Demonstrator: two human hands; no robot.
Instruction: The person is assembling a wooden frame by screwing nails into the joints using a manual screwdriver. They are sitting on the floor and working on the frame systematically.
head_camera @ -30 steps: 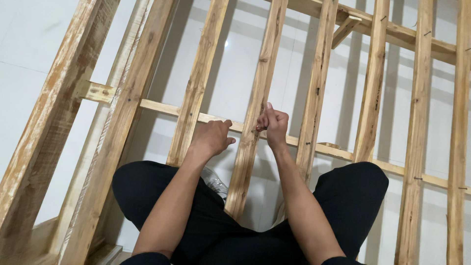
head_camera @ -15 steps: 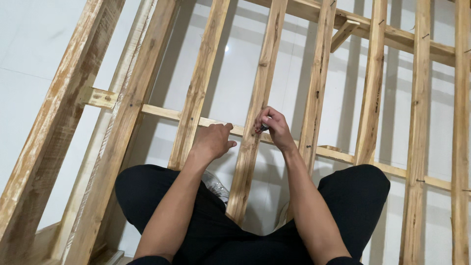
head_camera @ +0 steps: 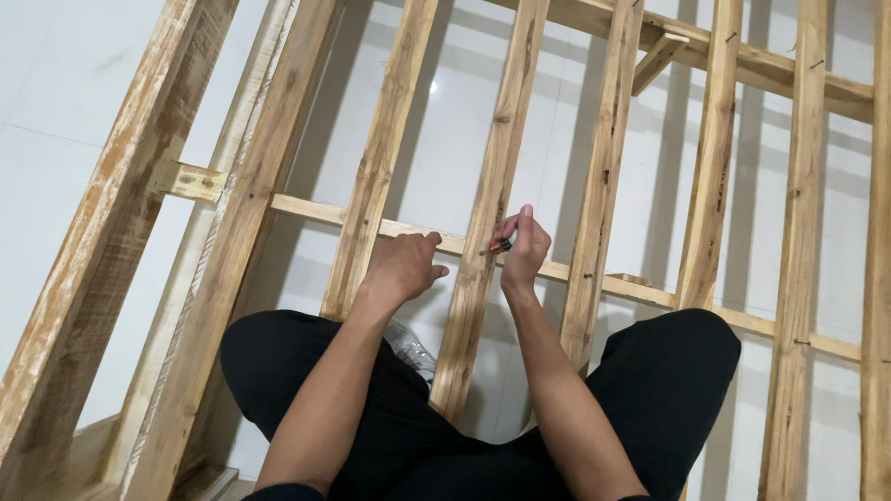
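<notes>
right hand [head_camera: 522,249]: lowered onto slat [head_camera: 489,218], pencil [head_camera: 501,245] pinched, tip now at wood | left hand [head_camera: 405,264]: kept curled on crossbar [head_camera: 390,226], nothing pinched

a glossy white tiled floor [head_camera: 56,111] is seen beneath everything, with a small bright light reflection [head_camera: 432,87] caught on it. black trousers [head_camera: 306,380] are worn over crossed legs at the bottom of the view. a crumpled clear plastic piece [head_camera: 408,348] is glimpsed between the knees.
</notes>
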